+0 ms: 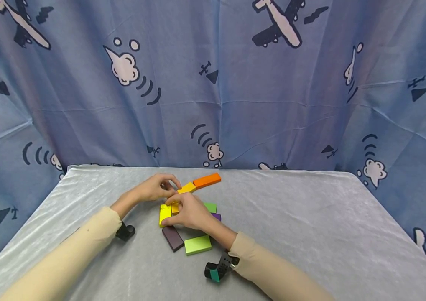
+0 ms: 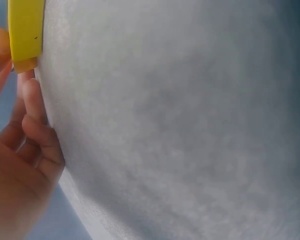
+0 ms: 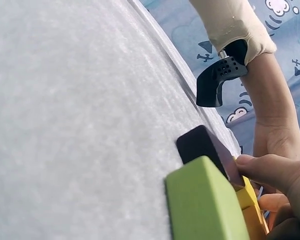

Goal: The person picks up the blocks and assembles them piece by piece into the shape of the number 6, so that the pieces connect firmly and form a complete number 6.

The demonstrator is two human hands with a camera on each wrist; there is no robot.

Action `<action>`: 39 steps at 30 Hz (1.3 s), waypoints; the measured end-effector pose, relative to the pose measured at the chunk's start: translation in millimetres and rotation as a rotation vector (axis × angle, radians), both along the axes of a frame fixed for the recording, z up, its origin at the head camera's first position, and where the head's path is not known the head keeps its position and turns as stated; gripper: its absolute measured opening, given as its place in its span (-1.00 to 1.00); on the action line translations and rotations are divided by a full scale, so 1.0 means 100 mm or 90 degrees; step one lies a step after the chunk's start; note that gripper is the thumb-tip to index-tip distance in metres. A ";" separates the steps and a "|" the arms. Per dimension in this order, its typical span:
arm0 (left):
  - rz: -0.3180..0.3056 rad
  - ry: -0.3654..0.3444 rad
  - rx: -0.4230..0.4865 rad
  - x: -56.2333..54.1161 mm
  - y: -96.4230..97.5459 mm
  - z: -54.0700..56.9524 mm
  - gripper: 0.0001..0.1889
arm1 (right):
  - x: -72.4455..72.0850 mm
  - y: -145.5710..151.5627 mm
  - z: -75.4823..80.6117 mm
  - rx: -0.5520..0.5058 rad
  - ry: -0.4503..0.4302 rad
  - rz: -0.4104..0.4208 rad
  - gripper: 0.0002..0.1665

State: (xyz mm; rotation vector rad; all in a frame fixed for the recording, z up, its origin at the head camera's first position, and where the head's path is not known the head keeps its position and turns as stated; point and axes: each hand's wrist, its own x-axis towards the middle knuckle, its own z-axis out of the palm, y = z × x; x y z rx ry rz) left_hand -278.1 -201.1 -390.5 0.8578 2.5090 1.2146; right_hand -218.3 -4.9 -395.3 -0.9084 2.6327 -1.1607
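Several colored wooden blocks lie in a rough ring on the table. My right hand (image 1: 192,211) spans a bright yellow block (image 1: 165,214), its thumb at the near end and a fingertip at the far end. Behind it, the thumb and index finger of my left hand (image 1: 156,187) close about the left end of an amber block (image 1: 187,188). An orange block (image 1: 207,180) touches that block's right end. A second amber block (image 1: 175,208) is partly hidden by my right hand. In the left wrist view, curled left fingers (image 2: 37,135) rest at the cloth.
A dark brown block (image 1: 173,238) and a lime green block (image 1: 197,245) lie nearest me. A green block (image 1: 210,207) and a purple block (image 1: 217,217) show partly behind my right hand. Grey cloth covers the table (image 1: 292,217); a blue patterned curtain (image 1: 182,83) hangs behind.
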 end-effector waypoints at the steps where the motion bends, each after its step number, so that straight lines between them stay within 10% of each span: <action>1: 0.000 -0.001 0.001 0.00 0.00 0.00 -0.78 | 0.00 0.00 0.00 0.000 0.000 0.002 -0.35; 39: 0.010 -0.016 -0.001 0.01 0.00 0.01 -0.79 | -0.02 0.03 0.01 0.011 -0.002 0.017 -0.37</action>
